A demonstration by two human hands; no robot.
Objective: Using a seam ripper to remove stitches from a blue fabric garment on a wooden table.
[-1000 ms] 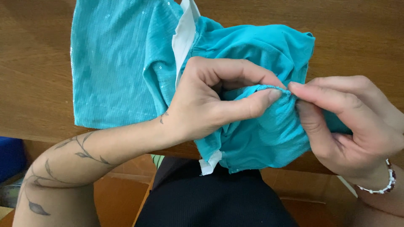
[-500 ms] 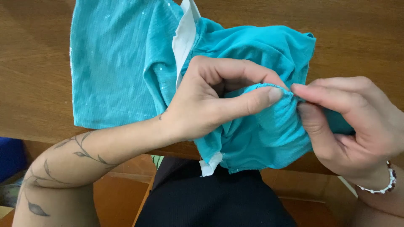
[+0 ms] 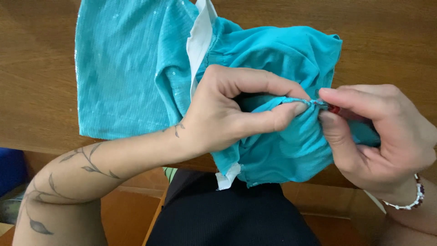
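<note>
Black ribbed cloth over the lap [image 3: 227, 218], nearest the camera, below the table edge; orange-brown floor to either side.

Left hand [image 3: 232, 114], forearm marked with a leaf-vine drawing, reaching in from lower left; thumb and forefinger closed in a pinch on a gathered fold of the teal knit garment [image 3: 282, 150]; remaining fingers curled over the cloth.

Right hand [image 3: 382, 136], beaded bracelet at the wrist, coming in from the right; thumb and forefinger closed on the same fold, fingertips all but touching those of the left; a small red object shows between these fingers, too small to identify.

Pinched fold: a narrow ridge running left to right between the two grips, roughly level; it lies at the left hand's fingertips and just left of the right hand's; both hands equally near.

Garment body: bunched under the hands, hanging slightly over the near table edge; white lining strip [image 3: 198, 45] runs up the middle; a flatter teal panel with small sequins [image 3: 123, 73] spreads to the left and away.

Brown wooden table [image 3: 36, 82], farthest, beneath everything; nothing stands between the hands.
</note>
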